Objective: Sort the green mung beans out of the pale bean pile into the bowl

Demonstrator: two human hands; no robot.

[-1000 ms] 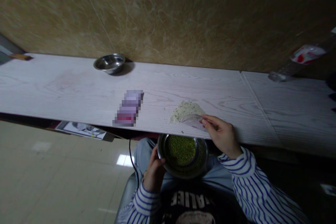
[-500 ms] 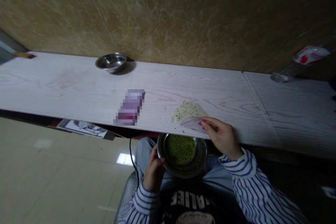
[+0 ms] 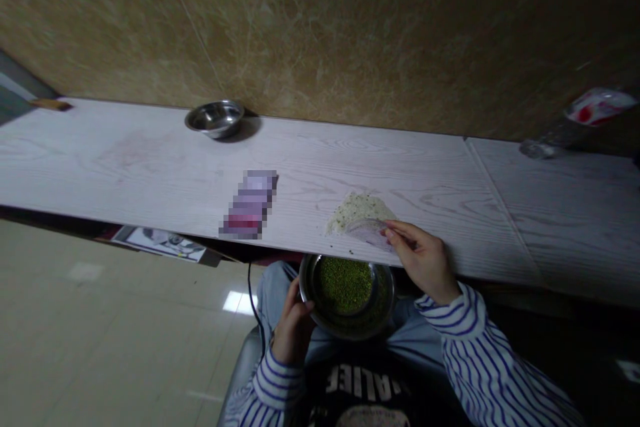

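Observation:
My left hand (image 3: 294, 325) grips the left rim of a steel bowl (image 3: 306, 273), with the thumb on the rim. Green beans (image 3: 345, 283), which look like mung beans, lie inside. The bowl sits over my lap, just below the table's front edge. Between the thumb and fingers of my right hand (image 3: 420, 257) is a thin, see-through plastic piece with a rounded edge (image 3: 370, 232). It rests tilted against the near side of a pile of white grains mixed with green beans (image 3: 357, 208). A few loose beans lie near the table edge.
The long pale wood-grain table (image 3: 310, 153) runs along a marbled wall (image 3: 325, 33). On it are a small steel bowl (image 3: 215, 120), a blurred-out flat purple object (image 3: 250, 205) and a clear bottle (image 3: 575, 123) at the right. A black cable (image 3: 251, 300) hangs beside my leg.
The view has shifted slightly, so the table items appear a little further right. My right hand and the plastic piece have barely moved at the pile; my left hand stays on the bowl.

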